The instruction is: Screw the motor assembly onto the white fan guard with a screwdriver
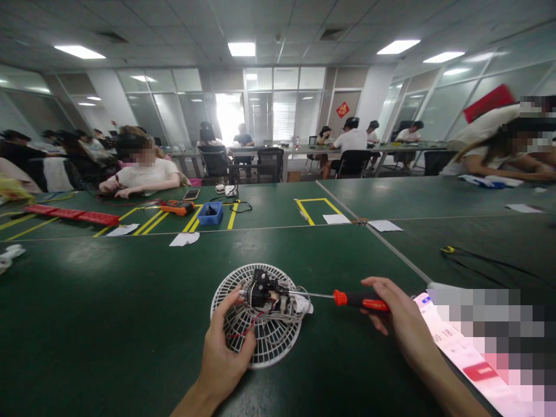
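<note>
Lower centre of frame: compact black motor-like assembly [260, 292] lying on round white slatted plastic grille [278, 350], with dark green tabletop [130, 324] underneath. Grille probably serving as a bed, with loose pale grey cable bundle [284, 317] gathered on top and thin red wire [238, 334] trailing toward lower left. Left hand [223, 362] coming in from bottom edge, thumb and forefinger spread in a wide C around left side of assembly; forefinger at its left end, thumb over grille, presumably bracing against a push from the right. Cannot tell how firmly. Right hand [399, 318], right of centre, wrapped around red-and-black screwdriver [365, 301], handle butt toward palm, likely for twisting and pushing along one line. Thin metal shaft nearly level, pointing left into assembly; tip lost among small parts, so cannot tell contact or seating. Lower right, beside right forearm: lit pink-and-white screen [452, 347], partly pixelated. Upper left of tabletop, well apart from both hands: small open blue plastic box [210, 216], dark contents inside, near orange-and-black handheld meter [177, 207].
</note>
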`<state>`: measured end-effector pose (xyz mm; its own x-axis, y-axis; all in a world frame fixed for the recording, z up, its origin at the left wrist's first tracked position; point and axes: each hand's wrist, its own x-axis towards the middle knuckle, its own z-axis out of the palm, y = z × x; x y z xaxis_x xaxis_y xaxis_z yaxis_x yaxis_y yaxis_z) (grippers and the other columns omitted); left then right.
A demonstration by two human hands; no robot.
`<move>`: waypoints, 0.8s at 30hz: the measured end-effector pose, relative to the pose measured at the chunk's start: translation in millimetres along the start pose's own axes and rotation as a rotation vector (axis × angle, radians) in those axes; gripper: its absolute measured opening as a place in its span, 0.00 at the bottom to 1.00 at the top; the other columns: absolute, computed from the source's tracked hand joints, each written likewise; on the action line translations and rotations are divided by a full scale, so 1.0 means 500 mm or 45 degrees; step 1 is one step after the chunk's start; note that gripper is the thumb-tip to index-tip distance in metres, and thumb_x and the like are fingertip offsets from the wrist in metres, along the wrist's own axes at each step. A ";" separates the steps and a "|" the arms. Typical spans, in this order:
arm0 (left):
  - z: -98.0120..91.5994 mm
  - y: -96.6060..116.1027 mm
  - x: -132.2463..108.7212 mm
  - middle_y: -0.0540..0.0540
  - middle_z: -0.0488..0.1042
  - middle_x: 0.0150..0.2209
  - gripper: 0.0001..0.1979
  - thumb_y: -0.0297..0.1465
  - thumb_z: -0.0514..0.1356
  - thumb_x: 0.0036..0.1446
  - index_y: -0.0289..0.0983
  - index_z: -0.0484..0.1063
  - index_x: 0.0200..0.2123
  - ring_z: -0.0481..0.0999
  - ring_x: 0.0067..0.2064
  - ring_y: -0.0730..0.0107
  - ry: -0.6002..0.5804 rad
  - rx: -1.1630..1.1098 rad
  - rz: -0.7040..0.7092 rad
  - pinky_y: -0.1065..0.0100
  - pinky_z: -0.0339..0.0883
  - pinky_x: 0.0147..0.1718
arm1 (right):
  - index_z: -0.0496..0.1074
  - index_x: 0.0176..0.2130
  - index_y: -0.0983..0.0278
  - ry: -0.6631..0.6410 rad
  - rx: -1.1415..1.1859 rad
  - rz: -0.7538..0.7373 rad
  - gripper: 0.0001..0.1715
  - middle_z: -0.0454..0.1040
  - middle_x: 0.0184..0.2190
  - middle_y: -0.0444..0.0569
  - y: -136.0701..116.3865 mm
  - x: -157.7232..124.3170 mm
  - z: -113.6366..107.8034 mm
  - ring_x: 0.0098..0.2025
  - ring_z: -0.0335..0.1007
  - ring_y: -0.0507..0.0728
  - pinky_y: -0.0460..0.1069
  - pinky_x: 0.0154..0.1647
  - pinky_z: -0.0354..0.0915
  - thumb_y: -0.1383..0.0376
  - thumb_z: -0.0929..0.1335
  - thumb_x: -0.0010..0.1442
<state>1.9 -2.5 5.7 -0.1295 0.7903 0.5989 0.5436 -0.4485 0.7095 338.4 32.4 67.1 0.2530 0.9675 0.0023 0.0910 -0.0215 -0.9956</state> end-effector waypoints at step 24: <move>-0.002 0.000 0.001 0.35 0.72 0.62 0.11 0.30 0.64 0.59 0.40 0.70 0.45 0.74 0.63 0.50 -0.029 0.025 0.024 0.47 0.71 0.59 | 0.78 0.45 0.57 -0.118 0.399 -0.079 0.23 0.82 0.41 0.50 -0.013 -0.017 -0.005 0.45 0.76 0.65 0.57 0.48 0.69 0.65 0.71 0.47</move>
<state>1.4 -2.5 6.5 -0.1006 0.7912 0.6032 0.5622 -0.4550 0.6906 337.9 23.5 73.7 0.1664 0.9836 0.0696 -0.2007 0.1029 -0.9742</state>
